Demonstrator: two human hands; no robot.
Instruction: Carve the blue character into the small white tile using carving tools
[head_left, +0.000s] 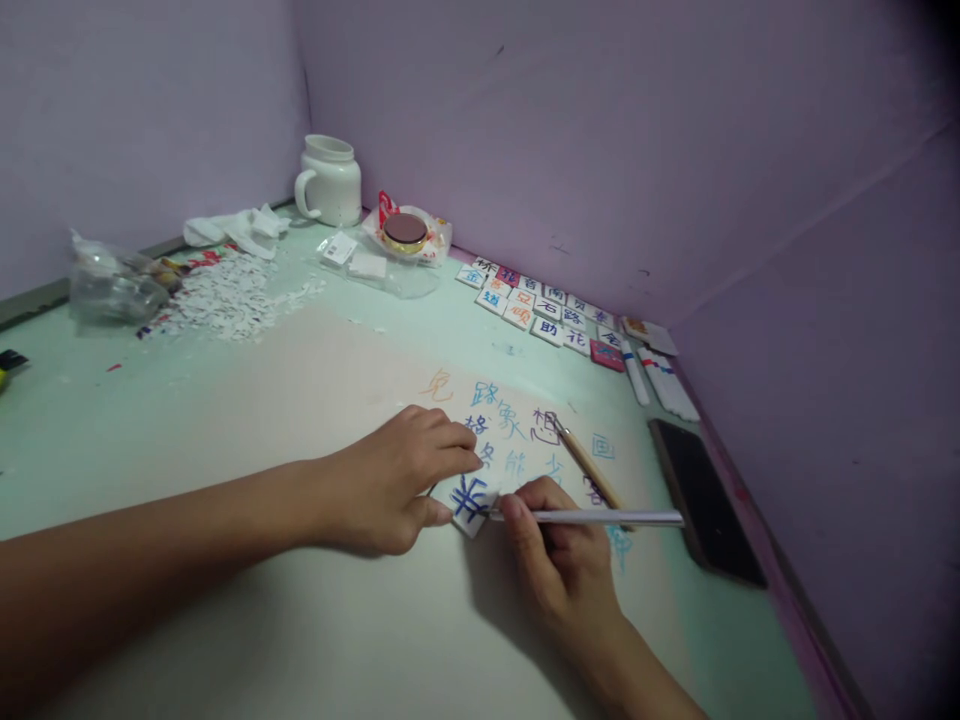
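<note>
My left hand (394, 480) pinches a small white card (471, 503) with a dark blue character and presses it on the cream sheet (300, 420). My right hand (559, 565) is closed round a thin silver tool (600, 517), whose tip lies at the card's edge. A wooden brush (589, 465) also juts out past the right hand's fingers; its grip is hidden. Blue and orange characters (510, 420) are written on the sheet just beyond both hands.
A dark phone (705, 505) lies right of the hands, with white markers (664, 385) beyond it. Several character tiles (540, 305) line the back wall. A white mug (328, 180), a gold-lidded tin (405, 232), paper scraps (225, 295) and a plastic bag (112, 285) sit at the back left.
</note>
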